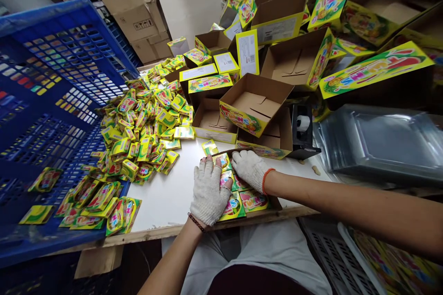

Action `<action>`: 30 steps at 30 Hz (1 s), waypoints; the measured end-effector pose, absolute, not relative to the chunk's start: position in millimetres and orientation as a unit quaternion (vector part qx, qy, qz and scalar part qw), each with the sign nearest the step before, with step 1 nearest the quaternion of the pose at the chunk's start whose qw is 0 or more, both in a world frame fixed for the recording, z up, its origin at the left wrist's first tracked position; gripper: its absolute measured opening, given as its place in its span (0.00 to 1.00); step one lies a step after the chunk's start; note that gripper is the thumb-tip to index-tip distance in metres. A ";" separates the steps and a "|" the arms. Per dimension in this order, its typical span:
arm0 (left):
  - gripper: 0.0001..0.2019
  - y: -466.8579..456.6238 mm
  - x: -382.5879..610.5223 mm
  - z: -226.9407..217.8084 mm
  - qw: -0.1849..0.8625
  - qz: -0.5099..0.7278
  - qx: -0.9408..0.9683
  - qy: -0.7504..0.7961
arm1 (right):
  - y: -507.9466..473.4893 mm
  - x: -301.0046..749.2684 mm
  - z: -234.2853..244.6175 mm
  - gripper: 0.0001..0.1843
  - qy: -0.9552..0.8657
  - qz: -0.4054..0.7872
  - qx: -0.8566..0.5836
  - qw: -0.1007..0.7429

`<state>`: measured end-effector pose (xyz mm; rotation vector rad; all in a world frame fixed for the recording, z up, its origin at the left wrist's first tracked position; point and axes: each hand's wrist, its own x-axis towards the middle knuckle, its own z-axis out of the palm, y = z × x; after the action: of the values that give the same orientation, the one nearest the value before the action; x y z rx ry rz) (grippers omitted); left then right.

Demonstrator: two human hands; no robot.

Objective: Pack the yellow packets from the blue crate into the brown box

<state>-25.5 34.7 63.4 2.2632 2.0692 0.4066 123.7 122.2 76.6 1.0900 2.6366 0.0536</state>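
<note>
Both hands wear white knitted gloves with bare fingertips. My left hand [208,192] lies along the left side of a shallow cardboard box [276,204], fingers stretched out and thumb spread over the packets. Across the box's far part rests my right hand [249,170], its fingers extended leftward and touching the packets inside. Small yellow-green candy packets [254,201] lie flat in rows in this box, partly covered by both hands. A single loose packet [209,147] sits just beyond my left fingertips on the white tabletop [162,207].
A large heap of candy packets [145,129] spills from a tipped blue plastic crate [72,50] on the left. Open display boxes [258,97] are piled at the back right. A black tape dispenser [302,131] and clear plastic sheets [384,140] stand right.
</note>
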 end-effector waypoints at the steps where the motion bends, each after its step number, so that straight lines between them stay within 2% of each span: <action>1: 0.29 34.5 -25.5 62.7 0.020 0.131 0.732 0.668 | 122.9 125.7 74.1 0.19 0.918 0.021 0.372 0.135; 8: 0.25 34.0 -31.4 44.2 -0.054 0.176 0.749 0.637 | 122.8 135.9 74.8 0.13 0.934 0.030 0.338 0.110; 12: 0.24 38.8 -36.0 32.2 -0.100 0.211 0.759 0.608 | 117.1 125.1 75.6 0.18 0.910 0.031 0.396 0.115; 17: 0.23 39.7 -35.5 35.4 -0.102 0.202 0.754 0.617 | 115.4 111.5 73.6 0.15 0.887 -0.014 0.441 0.134; 22: 0.25 38.4 -32.8 42.3 -0.074 0.172 0.753 0.631 | 117.2 116.0 64.9 0.21 0.865 -0.075 0.477 0.137; 27: 0.26 37.9 -32.3 46.1 -0.061 0.165 0.751 0.636 | 105.5 121.8 55.5 0.36 0.851 -0.140 0.482 0.151; 30: 0.26 38.5 -30.9 50.2 -0.057 0.161 0.753 0.636 | 101.2 118.7 59.7 0.37 0.841 -0.162 0.496 0.145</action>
<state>-30.9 38.5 50.2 2.4560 2.0734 0.5238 118.7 101.2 59.7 1.4291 2.4219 -0.4665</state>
